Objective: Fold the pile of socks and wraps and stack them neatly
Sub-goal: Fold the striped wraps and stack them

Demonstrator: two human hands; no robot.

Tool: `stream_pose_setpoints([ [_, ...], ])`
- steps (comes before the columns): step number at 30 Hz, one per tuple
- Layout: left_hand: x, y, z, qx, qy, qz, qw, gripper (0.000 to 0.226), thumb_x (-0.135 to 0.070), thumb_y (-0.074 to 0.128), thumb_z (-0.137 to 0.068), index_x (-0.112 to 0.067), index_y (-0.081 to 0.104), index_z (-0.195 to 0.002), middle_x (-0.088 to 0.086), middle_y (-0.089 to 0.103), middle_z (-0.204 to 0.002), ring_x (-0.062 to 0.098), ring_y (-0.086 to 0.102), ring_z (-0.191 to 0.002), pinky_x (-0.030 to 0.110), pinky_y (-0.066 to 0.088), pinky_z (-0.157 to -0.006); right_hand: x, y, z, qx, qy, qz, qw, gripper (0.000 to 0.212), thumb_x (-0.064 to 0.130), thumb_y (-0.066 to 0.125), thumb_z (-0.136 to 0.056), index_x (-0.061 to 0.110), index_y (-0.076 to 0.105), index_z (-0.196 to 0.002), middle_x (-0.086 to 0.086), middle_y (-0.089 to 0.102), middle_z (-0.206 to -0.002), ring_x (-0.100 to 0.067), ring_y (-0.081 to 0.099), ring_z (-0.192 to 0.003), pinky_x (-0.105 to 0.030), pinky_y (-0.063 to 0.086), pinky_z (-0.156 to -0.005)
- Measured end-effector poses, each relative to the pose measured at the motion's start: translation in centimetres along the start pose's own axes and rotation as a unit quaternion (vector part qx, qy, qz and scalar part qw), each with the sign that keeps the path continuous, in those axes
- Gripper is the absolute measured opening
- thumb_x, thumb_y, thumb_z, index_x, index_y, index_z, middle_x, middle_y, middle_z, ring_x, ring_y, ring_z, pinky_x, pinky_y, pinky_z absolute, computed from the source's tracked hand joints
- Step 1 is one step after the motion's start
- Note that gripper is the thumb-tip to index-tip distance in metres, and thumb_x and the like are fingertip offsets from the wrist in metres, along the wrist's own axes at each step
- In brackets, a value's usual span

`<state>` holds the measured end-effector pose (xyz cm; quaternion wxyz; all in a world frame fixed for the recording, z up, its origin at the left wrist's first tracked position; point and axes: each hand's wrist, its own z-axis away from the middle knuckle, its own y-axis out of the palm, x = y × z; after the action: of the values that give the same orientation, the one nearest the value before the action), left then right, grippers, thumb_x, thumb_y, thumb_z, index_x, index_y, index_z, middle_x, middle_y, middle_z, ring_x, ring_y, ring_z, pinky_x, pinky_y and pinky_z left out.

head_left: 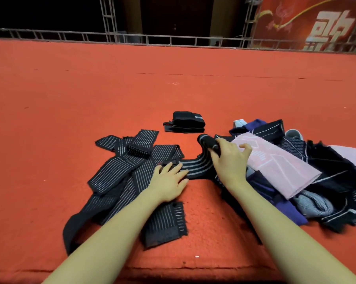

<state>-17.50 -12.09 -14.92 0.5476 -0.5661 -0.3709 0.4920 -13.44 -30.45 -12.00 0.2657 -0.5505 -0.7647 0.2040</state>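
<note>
— on the red carpeted bench (74, 95), what's each hand doing?

— left hand (169, 181) lies flat, fingers spread and straight, pressing on the black wrap with grey stripes (195, 168) where it stretches across the surface. right hand (229, 155) has its grip curled round the rolled end of that same wrap (207, 141), thumb side on the roll, the other fingers bent and partly lifted above the pink cloth.

— so the wrap runs between the two hands?

— yes, it curves from under the left palm up to the roll in the right grip.

— where's the rest of the stuff?

— under and left of the left forearm there's a loose spread of dark pinstriped wraps (130, 169), overlapping each other, one end lying near the front edge. to the right is the unsorted pile (316, 181): a pink folded cloth (279, 167) on top, dark navy and purple pieces, a grey knitted sock (314, 203) lower down, all tangled together.

— anything finished?

— a small stack of folded black wraps (186, 122) sits further back, between the two heaps and apart from both.

— and beyond the bench?

— a metal truss railing (132, 36) and a red banner with pale characters (316, 23) at upper right.
</note>
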Motion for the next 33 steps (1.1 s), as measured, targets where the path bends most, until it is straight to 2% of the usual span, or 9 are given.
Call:
stream_pose_setpoints([
  [5, 2.1, 0.5, 1.1, -0.046, -0.032, -0.003, 0.998, 0.049, -0.042, 0.025, -0.102, -0.035, 0.02, -0.15, -0.005, 0.012, -0.16, 0.018, 0.006, -0.146, 0.045, 0.003, -0.115, 3.2, 1.6, 0.4, 0.053, -0.055, 0.002, 0.997, 0.013, 0.023, 0.052, -0.077, 0.018, 0.063, -0.08, 0.004, 0.065, -0.069, -0.023, 0.062, -0.065, -0.037, 0.025, -0.081],
  [8, 2.3, 1.1, 1.3, -0.088, -0.069, 0.016, 0.994, 0.052, -0.038, 0.027, -0.102, -0.025, 0.019, -0.151, -0.003, 0.009, -0.16, 0.017, 0.005, -0.146, 0.042, 0.004, -0.115, 4.4, 2.6, 1.5, 0.16, -0.102, 0.02, 0.982, 0.025, 0.04, 0.044, -0.085, 0.022, 0.061, -0.085, 0.007, 0.065, -0.077, -0.019, 0.064, -0.076, -0.04, 0.023, -0.087],
  [11, 2.4, 1.3, 1.2, -0.142, -0.097, 0.051, 0.984, 0.053, -0.034, 0.027, -0.102, -0.021, 0.013, -0.152, 0.0, 0.007, -0.16, 0.017, 0.007, -0.146, 0.038, 0.007, -0.114, 4.1, 2.9, 2.8, 0.295, -0.153, -0.011, 0.943, 0.031, 0.046, 0.037, -0.098, 0.025, 0.061, -0.1, 0.01, 0.066, -0.103, -0.011, 0.058, -0.103, -0.038, 0.014, -0.094],
  [13, 2.4, 1.3, 1.1, -0.148, -0.071, 0.06, 0.985, 0.052, -0.034, 0.025, -0.103, -0.028, 0.012, -0.152, -0.003, 0.007, -0.16, 0.016, 0.007, -0.145, 0.037, 0.007, -0.113, 3.1, 2.9, 3.2, 0.326, -0.153, -0.052, 0.932, 0.031, 0.039, 0.035, -0.101, 0.026, 0.058, -0.118, 0.012, 0.06, -0.124, -0.008, 0.05, -0.118, -0.035, 0.012, -0.095],
  [15, 2.2, 1.2, 0.9, -0.138, -0.029, 0.053, 0.989, 0.049, -0.037, 0.024, -0.103, -0.035, 0.014, -0.151, -0.007, 0.009, -0.16, 0.016, 0.008, -0.145, 0.039, 0.007, -0.113, 2.4, 3.0, 3.1, 0.32, -0.152, -0.064, 0.933, 0.037, 0.037, 0.032, -0.1, 0.027, 0.059, -0.123, 0.013, 0.058, -0.129, -0.008, 0.049, -0.122, -0.034, 0.013, -0.094],
  [19, 1.1, 0.9, -0.3, -0.131, -0.026, 0.07, 0.989, 0.042, -0.044, 0.023, -0.102, -0.037, 0.039, -0.14, -0.008, 0.04, -0.147, 0.014, 0.025, -0.138, 0.038, 0.01, -0.106, 1.8, 2.7, 2.5, 0.176, -0.062, -0.016, 0.982, 0.039, 0.034, 0.031, -0.089, 0.021, 0.068, -0.083, 0.006, 0.068, -0.089, -0.022, 0.063, -0.085, -0.035, 0.021, -0.076],
  [22, -0.1, 0.6, -1.0, -0.172, -0.054, 0.03, 0.983, 0.035, -0.041, 0.028, -0.102, -0.029, 0.052, -0.123, -0.005, 0.055, -0.124, 0.019, 0.04, -0.123, 0.037, 0.017, -0.099, 1.2, 2.9, 2.4, 0.174, -0.015, 0.078, 0.982, 0.031, 0.03, 0.045, -0.085, 0.01, 0.066, -0.074, -0.005, 0.065, -0.082, -0.03, 0.059, -0.077, -0.039, 0.023, -0.072],
  [26, -1.6, 0.9, -1.7, -0.191, -0.117, 0.013, 0.975, 0.035, -0.033, 0.038, -0.099, -0.021, 0.042, -0.132, 0.002, 0.051, -0.129, 0.026, 0.041, -0.121, 0.041, 0.024, -0.102, 0.8, 3.2, 3.1, 0.243, 0.02, 0.126, 0.962, 0.038, 0.031, 0.081, -0.068, -0.004, 0.067, -0.071, -0.02, 0.064, -0.096, -0.035, 0.06, -0.087, -0.043, 0.025, -0.077],
  [33, -1.6, 1.9, -2.6, -0.142, -0.144, 0.021, 0.979, 0.061, -0.033, 0.03, -0.1, -0.011, 0.006, -0.152, 0.006, 0.024, -0.155, 0.03, 0.007, -0.145, 0.046, 0.005, -0.115, 0.5, 3.8, 4.2, 0.248, 0.009, 0.115, 0.962, 0.038, 0.036, 0.073, -0.073, -0.001, 0.066, -0.081, -0.021, 0.065, -0.106, -0.036, 0.061, -0.092, -0.044, 0.026, -0.081],
])
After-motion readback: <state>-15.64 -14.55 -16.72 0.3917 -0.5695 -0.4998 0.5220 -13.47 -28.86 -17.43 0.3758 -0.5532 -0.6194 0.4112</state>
